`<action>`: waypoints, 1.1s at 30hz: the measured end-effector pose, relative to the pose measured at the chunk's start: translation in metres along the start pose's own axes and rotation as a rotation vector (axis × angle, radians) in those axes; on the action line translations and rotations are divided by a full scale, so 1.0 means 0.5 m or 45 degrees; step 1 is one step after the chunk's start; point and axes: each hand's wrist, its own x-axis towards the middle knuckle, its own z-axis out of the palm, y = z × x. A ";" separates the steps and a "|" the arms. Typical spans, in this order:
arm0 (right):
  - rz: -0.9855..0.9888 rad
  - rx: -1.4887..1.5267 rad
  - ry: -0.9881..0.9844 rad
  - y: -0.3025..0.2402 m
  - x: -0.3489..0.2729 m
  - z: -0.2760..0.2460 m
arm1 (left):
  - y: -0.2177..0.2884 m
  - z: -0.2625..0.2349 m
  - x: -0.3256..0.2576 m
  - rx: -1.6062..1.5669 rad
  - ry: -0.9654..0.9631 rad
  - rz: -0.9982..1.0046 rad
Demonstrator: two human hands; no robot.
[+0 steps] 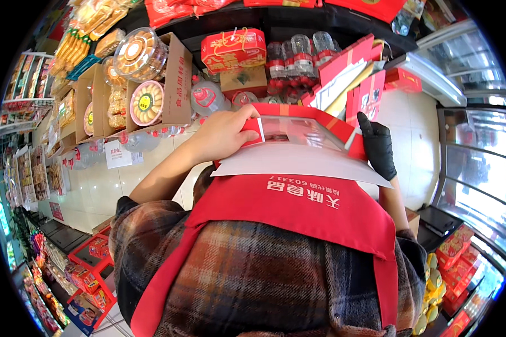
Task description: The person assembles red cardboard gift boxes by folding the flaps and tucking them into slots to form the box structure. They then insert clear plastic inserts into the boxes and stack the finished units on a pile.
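a shop with a pale tiled floor (84, 194), packed shelves (31, 84) at left and glass-fronted units (480, 151) at right. a person in a red apron (298, 202) holds a red box (303, 110) in front of the chest, above the apron. the box has a clear window and a white flap (281, 160) on the near side; its contents are hard to make out. the bare left hand (227, 133) has its fingers clamped on the box's left end. the black-gloved right hand (378, 147) is at the right end; its grip cannot be told. beyond, an open carton (178, 84) holds round tubs of cookies (147, 103), near clear bottles (299, 51) with red labels and a red gift box (233, 51).
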 end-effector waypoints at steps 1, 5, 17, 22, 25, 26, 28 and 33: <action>-0.129 0.002 0.031 0.010 -0.006 0.012 | -0.003 0.007 0.000 0.001 0.037 -0.038; -0.421 -0.312 -0.090 0.021 -0.014 0.018 | 0.003 0.022 0.019 -0.081 0.128 -0.110; -0.441 -0.409 -0.381 0.045 -0.004 0.018 | -0.101 0.020 0.034 -0.111 0.185 0.141; -0.413 -0.474 -0.312 0.033 -0.007 0.036 | -0.165 0.084 0.031 -0.373 0.246 -0.125; -0.730 -0.699 -0.447 0.032 0.007 0.020 | -0.155 0.089 0.023 -0.165 0.305 0.290; -0.766 -0.708 -0.454 0.037 0.009 0.016 | -0.156 0.088 0.016 -0.106 0.311 0.342; -0.840 -0.725 -0.467 0.047 0.006 0.010 | -0.152 0.071 -0.004 -0.099 0.174 0.302; -0.790 -0.701 -0.668 -0.006 0.005 -0.046 | -0.123 0.057 -0.008 -0.203 0.071 0.400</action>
